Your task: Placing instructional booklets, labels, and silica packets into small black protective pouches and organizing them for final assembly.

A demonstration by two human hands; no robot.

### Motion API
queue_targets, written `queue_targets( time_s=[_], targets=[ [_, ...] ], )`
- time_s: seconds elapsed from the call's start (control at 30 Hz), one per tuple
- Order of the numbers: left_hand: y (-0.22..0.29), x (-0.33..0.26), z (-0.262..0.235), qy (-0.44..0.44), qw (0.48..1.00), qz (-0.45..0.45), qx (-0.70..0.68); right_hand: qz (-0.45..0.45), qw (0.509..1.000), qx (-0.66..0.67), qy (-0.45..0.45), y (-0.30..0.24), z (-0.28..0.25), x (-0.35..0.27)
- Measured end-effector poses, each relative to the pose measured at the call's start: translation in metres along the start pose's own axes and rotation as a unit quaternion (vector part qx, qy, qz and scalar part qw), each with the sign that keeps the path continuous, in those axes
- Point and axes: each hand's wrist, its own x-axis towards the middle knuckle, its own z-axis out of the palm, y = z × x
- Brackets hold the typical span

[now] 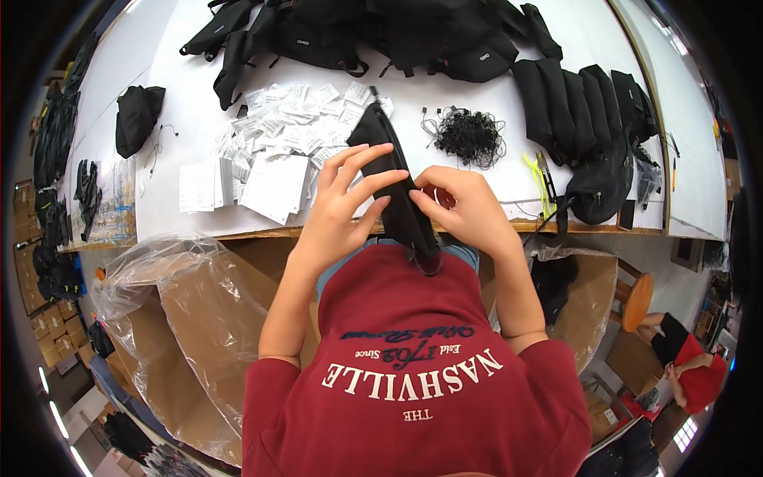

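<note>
Right now the person in the red shirt stands at the white table (199,119) with both hands raised over its near edge, working on a narrow black pouch (393,179) held upright between them. The left hand (338,211) lies along the pouch's left side, fingers spread and curled over the fabric, its grip closed on the pouch. The right hand (469,203) pinches the pouch's right edge near the middle, thumb and fingertips pressed together on it. The pouch's top points out over the table and its lower end hangs toward the person's chest. Just beyond the hands lies a scatter of white paper tags (294,127), and to the right of these a tangle of thin black cords (469,135). More black bags (358,36) are heaped along the far side, with a neat row of folded ones (576,99) on the right. My guess is that the pouch is being fitted or checked at its edge. Any further fingering there calls for a steady left hold and fine, small work from the right fingertips, since the fabric is soft and slack.
</note>
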Motion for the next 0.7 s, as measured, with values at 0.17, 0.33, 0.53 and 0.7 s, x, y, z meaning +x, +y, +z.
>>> queue_targets(
  time_s=[0.17,0.33,0.53,0.7],
  targets=[
    [-0.009,-0.009,-0.002,-0.023,0.998,0.025,0.047,-0.022,0.999,-0.034,0.008,-0.016,-0.01,-0.009],
    [-0.012,-0.008,0.001,-0.044,0.997,0.059,0.03,-0.029,0.998,-0.007,0.054,-0.013,-0.008,-0.012],
    [-0.006,-0.013,0.005,-0.057,0.996,0.066,0.014,-0.006,1.0,-0.005,0.017,-0.019,-0.012,-0.016],
    [-0.005,-0.019,0.005,-0.004,0.992,0.113,0.053,-0.012,1.0,0.005,0.014,-0.024,-0.007,-0.02]
  ],
)
